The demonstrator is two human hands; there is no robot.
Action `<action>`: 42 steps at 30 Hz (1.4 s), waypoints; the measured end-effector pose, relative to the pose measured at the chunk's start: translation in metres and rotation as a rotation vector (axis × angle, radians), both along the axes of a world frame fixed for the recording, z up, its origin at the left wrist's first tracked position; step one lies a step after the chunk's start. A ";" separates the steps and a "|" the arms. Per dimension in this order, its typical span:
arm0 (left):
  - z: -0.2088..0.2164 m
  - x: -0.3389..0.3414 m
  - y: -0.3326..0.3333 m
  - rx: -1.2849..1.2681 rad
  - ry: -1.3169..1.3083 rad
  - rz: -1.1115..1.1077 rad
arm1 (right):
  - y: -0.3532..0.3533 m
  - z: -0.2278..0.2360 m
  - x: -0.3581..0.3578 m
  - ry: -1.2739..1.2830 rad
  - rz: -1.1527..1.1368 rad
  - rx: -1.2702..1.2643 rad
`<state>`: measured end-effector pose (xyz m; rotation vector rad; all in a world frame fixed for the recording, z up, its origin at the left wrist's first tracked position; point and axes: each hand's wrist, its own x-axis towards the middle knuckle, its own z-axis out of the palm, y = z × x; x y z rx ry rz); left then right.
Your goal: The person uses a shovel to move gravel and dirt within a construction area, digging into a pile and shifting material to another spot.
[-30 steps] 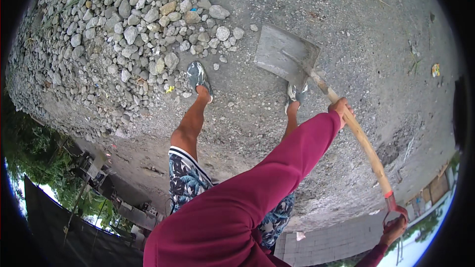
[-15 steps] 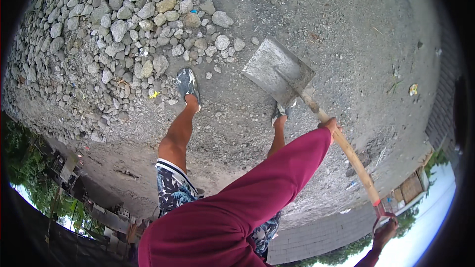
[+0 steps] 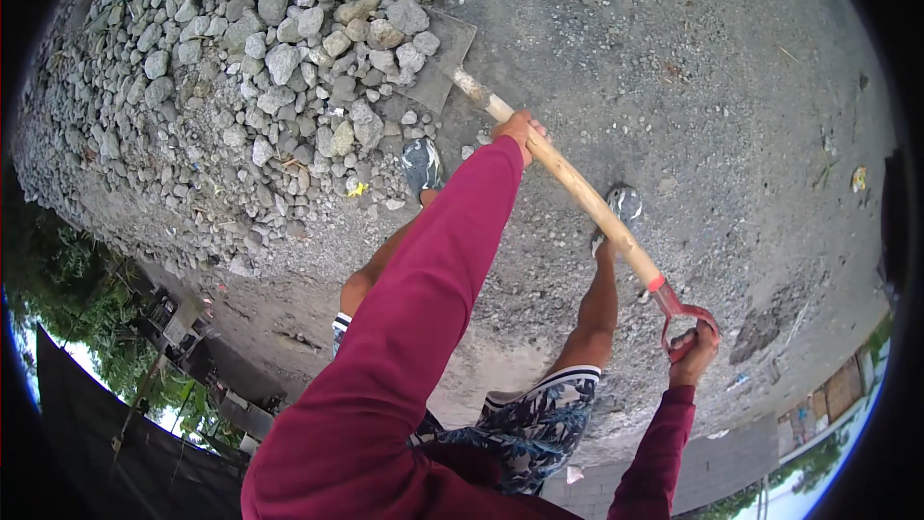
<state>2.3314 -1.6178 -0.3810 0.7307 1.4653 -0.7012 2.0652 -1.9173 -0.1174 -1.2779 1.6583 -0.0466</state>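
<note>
A shovel (image 3: 587,197) with a wooden shaft and a red D-shaped handle slants across the view. My left hand (image 3: 520,133) is wrapped round the upper part of the shaft, close to the blade. At the other end my right hand (image 3: 695,354) grips the red handle. The flat grey blade (image 3: 433,63) lies low at the right edge of a heap of stones (image 3: 289,63). Several stones lie against or over its left side, hiding part of it.
My shoes, the left one (image 3: 421,166) beside the heap and the right one (image 3: 624,204) under the shaft, stand on gravelly ground (image 3: 712,116). A yellow scrap (image 3: 358,190) lies near my left shoe. A low grey block wall (image 3: 712,467) runs behind me.
The shovel has swung left and forward, its blade going from bare ground into the edge of the stones. Both hands moved with it, keeping their grip. My right foot now stands further right.
</note>
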 end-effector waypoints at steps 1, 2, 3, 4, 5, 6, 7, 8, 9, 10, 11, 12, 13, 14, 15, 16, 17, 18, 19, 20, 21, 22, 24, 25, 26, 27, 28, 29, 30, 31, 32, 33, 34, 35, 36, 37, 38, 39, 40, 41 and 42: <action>-0.011 -0.009 -0.006 0.027 -0.039 0.042 | -0.020 -0.016 -0.003 -0.045 0.028 0.045; -0.021 -0.002 -0.015 0.054 -0.108 0.090 | -0.031 -0.033 0.001 -0.032 0.088 0.069; -0.026 0.001 -0.018 0.065 -0.071 0.039 | -0.037 -0.046 0.000 -0.056 0.100 0.049; -0.028 -0.006 -0.023 0.081 -0.078 0.023 | -0.037 -0.056 -0.013 -0.055 0.099 0.045; -0.023 -0.011 -0.030 0.130 -0.086 -0.002 | -0.044 -0.060 -0.027 -0.056 0.076 0.047; -0.016 -0.015 -0.037 0.180 -0.096 -0.025 | -0.054 -0.064 -0.038 -0.063 0.059 0.087; -0.003 -0.023 -0.043 0.215 -0.096 -0.003 | -0.064 -0.066 -0.056 -0.066 0.040 0.125; 0.004 -0.026 -0.038 0.226 -0.117 -0.012 | -0.068 -0.066 -0.063 -0.087 0.030 0.136; 0.016 -0.032 -0.030 0.247 -0.125 -0.031 | -0.072 -0.064 -0.070 -0.103 0.024 0.197; 0.030 -0.030 -0.022 0.271 -0.141 -0.048 | -0.075 -0.063 -0.070 -0.128 0.020 0.260; 0.047 -0.035 -0.018 0.301 -0.153 -0.084 | -0.075 -0.056 -0.076 -0.111 -0.005 0.308; 0.068 -0.038 -0.021 0.320 -0.167 -0.117 | -0.077 -0.050 -0.083 -0.128 -0.018 0.304; 0.090 -0.038 -0.025 0.367 -0.165 -0.121 | -0.080 -0.045 -0.090 -0.116 -0.038 0.323; 0.113 -0.041 -0.026 0.420 -0.163 -0.121 | -0.084 -0.038 -0.096 -0.104 -0.056 0.349; 0.135 -0.045 -0.026 0.443 -0.203 -0.115 | -0.088 -0.028 -0.101 -0.129 -0.058 0.353; 0.155 -0.046 -0.026 0.465 -0.247 -0.107 | -0.092 -0.018 -0.103 -0.147 -0.060 0.406; 0.177 -0.047 -0.029 0.481 -0.241 -0.143 | -0.097 -0.009 -0.107 -0.161 -0.058 0.455; 0.197 -0.048 -0.034 0.473 -0.264 -0.125 | -0.102 0.002 -0.110 -0.184 -0.056 0.452; 0.218 -0.052 -0.043 0.486 -0.271 -0.124 | -0.107 0.015 -0.116 -0.189 -0.070 0.453; 0.234 -0.054 -0.052 0.492 -0.284 -0.123 | -0.113 0.024 -0.124 -0.199 -0.084 0.447; 0.247 -0.058 -0.063 0.466 -0.302 -0.119 | -0.119 0.036 -0.134 -0.221 -0.069 0.431; 0.255 -0.064 -0.073 0.436 -0.320 -0.115 | -0.126 0.047 -0.150 -0.243 -0.054 0.410; 0.276 -0.078 -0.108 0.376 -0.255 -0.145 | -0.138 0.082 -0.189 -0.193 -0.080 0.361; 0.278 -0.092 -0.115 0.342 -0.266 -0.152 | -0.140 0.107 -0.201 -0.171 -0.093 0.317; 0.277 -0.105 -0.120 0.312 -0.278 -0.153 | -0.140 0.136 -0.207 -0.152 -0.100 0.276; 0.278 -0.119 -0.130 0.233 -0.214 -0.142 | -0.139 0.165 -0.221 -0.175 -0.154 0.190; 0.272 -0.136 -0.128 0.236 -0.183 -0.145 | -0.135 0.203 -0.217 -0.144 -0.122 0.190; 0.274 -0.154 -0.141 0.158 -0.118 -0.141 | -0.131 0.242 -0.234 -0.139 -0.114 0.198; 0.284 -0.168 -0.157 0.057 -0.067 -0.187 | -0.113 0.274 -0.240 -0.198 -0.111 0.009; 0.302 -0.178 -0.168 -0.003 -0.055 -0.227 | -0.091 0.306 -0.243 -0.159 -0.119 -0.078; 0.300 -0.187 -0.165 -0.123 -0.019 -0.212 | -0.074 0.333 -0.229 -0.109 -0.110 -0.111; 0.312 -0.184 -0.171 -0.141 0.051 -0.292 | -0.051 0.361 -0.219 -0.049 -0.135 -0.150; 0.325 -0.183 -0.167 -0.185 0.076 -0.329 | -0.026 0.381 -0.205 -0.009 -0.160 -0.159; 0.318 -0.193 -0.152 -0.194 0.101 -0.320 | -0.007 0.390 -0.180 0.013 -0.146 -0.137; 0.305 -0.185 -0.137 -0.201 0.107 -0.312 | 0.010 0.391 -0.154 0.010 -0.133 -0.108; 0.303 -0.166 -0.114 -0.188 0.079 -0.286 | 0.032 0.388 -0.133 0.004 -0.137 -0.070; 0.309 -0.151 -0.092 -0.163 0.062 -0.311 | 0.052 0.384 -0.108 -0.019 -0.141 -0.025; 0.313 -0.134 -0.067 -0.133 0.045 -0.332 | 0.074 0.381 -0.086 -0.044 -0.145 0.039; 0.316 -0.093 -0.040 -0.094 -0.003 -0.371 | 0.095 0.375 -0.064 -0.094 -0.159 0.103; 0.330 -0.050 -0.006 -0.057 -0.032 -0.420 | 0.116 0.370 -0.041 -0.141 -0.179 0.178; 0.343 -0.001 0.024 0.018 -0.146 -0.366 | 0.136 0.364 -0.017 -0.191 -0.206 0.262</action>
